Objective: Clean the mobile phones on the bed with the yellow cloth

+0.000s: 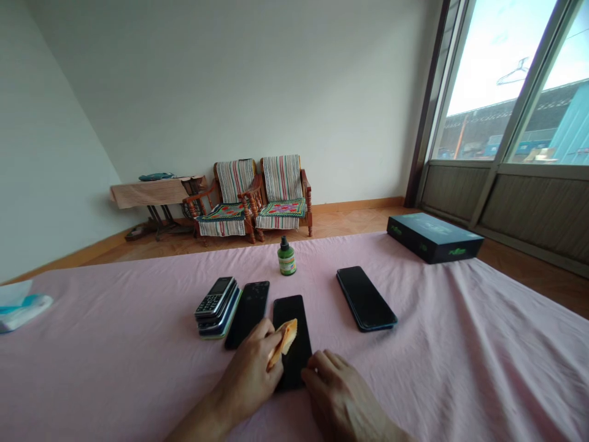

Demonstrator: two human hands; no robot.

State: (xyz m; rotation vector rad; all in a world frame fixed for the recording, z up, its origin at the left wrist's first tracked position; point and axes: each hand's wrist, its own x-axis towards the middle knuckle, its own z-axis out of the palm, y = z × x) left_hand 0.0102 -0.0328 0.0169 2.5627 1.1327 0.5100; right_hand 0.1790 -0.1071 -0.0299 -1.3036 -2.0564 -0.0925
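Observation:
A black smartphone [297, 331] lies face up on the pink cloth in front of me. Pinched in my left hand [253, 365] is a folded orange-yellow wiping cloth [288, 336], held over the phone's left side. My right hand [338, 387] is closed, its curled fingers gripping the phone's lower right edge. Just left of it lies another dark smartphone [251, 310], partly behind my left hand. Beside that sits a stack of phones with a keypad phone [216, 298] on top. A further dark smartphone [365, 298] lies to the right, apart from both hands.
A green spray bottle [286, 256] stands upright beyond the phones. Toward the back right is a black box [432, 236] with green markings. At the far left is a tissue pack [23, 310]. The pink cloth [119, 344] has wrinkles. Two wooden armchairs [280, 190] stand by the wall.

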